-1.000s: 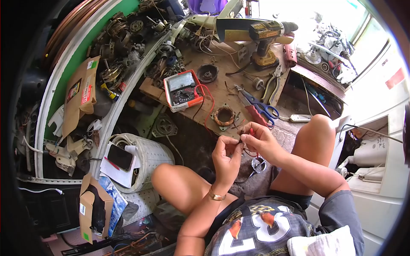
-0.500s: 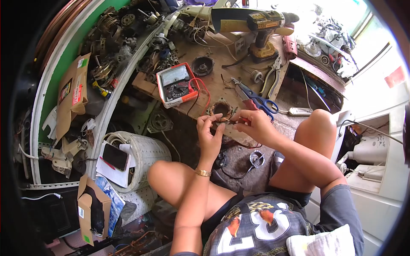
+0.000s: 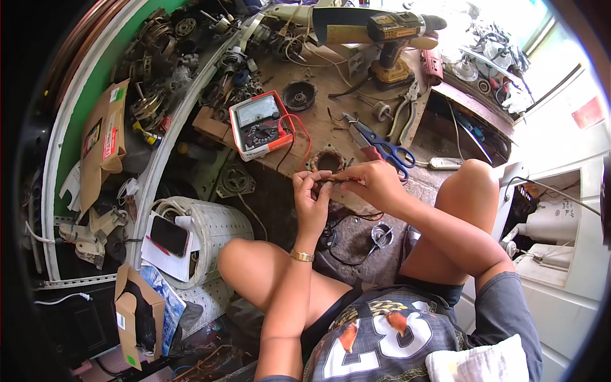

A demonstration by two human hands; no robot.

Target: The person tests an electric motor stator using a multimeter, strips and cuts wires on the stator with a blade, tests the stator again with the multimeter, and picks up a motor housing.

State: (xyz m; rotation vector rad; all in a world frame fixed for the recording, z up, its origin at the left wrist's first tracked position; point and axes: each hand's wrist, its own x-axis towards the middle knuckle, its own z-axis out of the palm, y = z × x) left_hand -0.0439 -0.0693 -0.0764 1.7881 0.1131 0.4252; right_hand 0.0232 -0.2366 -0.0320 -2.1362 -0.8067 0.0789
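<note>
Coil (image 3: pixel 318 160): seen near the front edge of the desk (image 3: pixel 347 107), at 12 o'clock from where the hands meet, its lower side partly masked by fingers.
Left hand (image 3: pixel 310 197): raised on the 8 o'clock side of that meeting point; thumb and fingers are brought close together, but whether anything is clenched in this grip cannot be told.
Right hand (image 3: pixel 379 186): reached in from 3 o'clock; its grip appears pinched on a thin strand (image 3: pixel 342 180), mostly covered by the fingertips.
Wire (image 3: pixel 366 218): looped below the right hand, at about 5 o'clock; its join to the strand is hidden.
Multimeter (image 3: pixel 258 124): set in its box at 10 o'clock, with a red lead (image 3: pixel 309 141) run down towards the left fingertips; its end is not made out.
Scissors (image 3: pixel 382 145) and pliers (image 3: pixel 411 97): laid between 1 and 2 o'clock, not held.
Drill (image 3: pixel 391 48): stood farther off at 1 o'clock.
Fingertip step: judged to be fine two-handed handling of the strand just before the coil.
Strand's next demand: a steady pinch and close aim seem called for, with the loop below left unstrained.
</note>
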